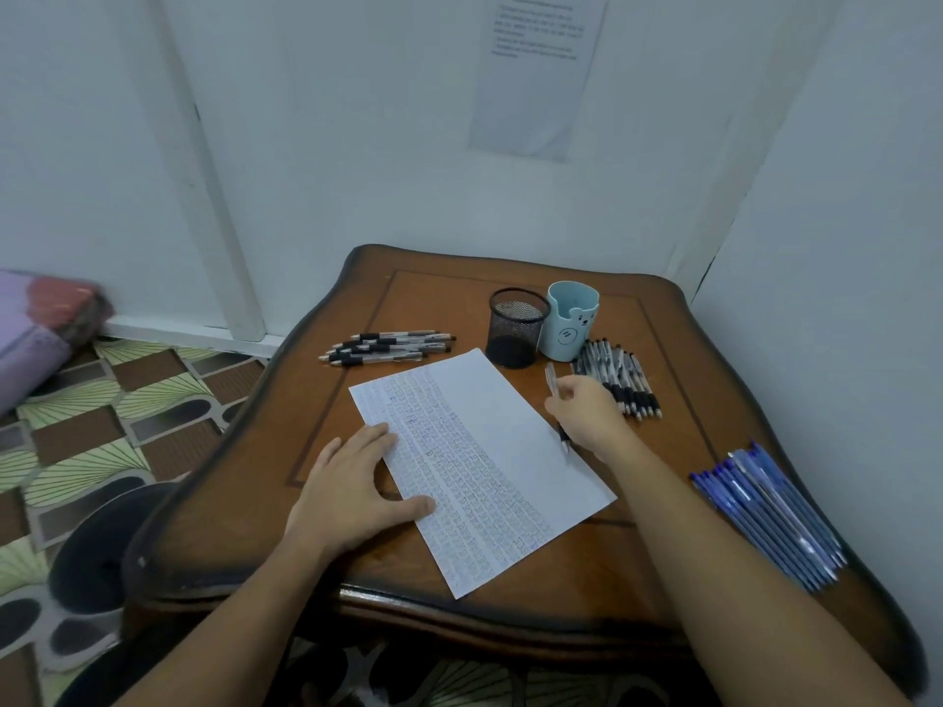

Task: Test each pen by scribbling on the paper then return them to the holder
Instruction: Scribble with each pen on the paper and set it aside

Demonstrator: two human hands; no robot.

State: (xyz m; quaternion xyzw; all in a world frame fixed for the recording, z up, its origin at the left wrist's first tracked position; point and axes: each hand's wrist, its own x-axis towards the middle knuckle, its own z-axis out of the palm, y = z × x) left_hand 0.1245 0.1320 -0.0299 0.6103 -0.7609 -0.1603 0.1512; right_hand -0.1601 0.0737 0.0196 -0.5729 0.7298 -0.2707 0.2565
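Note:
A white sheet of paper (490, 451), covered on its left half with rows of scribbles, lies slanted on the wooden table (663, 502). My left hand (357, 482) lies flat on the paper's left edge, fingers apart. My right hand (587, 410) grips a clear pen (551, 380), whose tip touches the paper's right edge. Behind the paper stand a black mesh holder (516, 329) and a light blue bear holder (570, 321). Both look empty.
Several black-grip pens (388, 347) lie in a pile at the back left. Another bunch of black-grip pens (620, 377) lies right of the blue holder. Several blue pens (770, 512) lie along the table's right edge. White walls close in behind and to the right.

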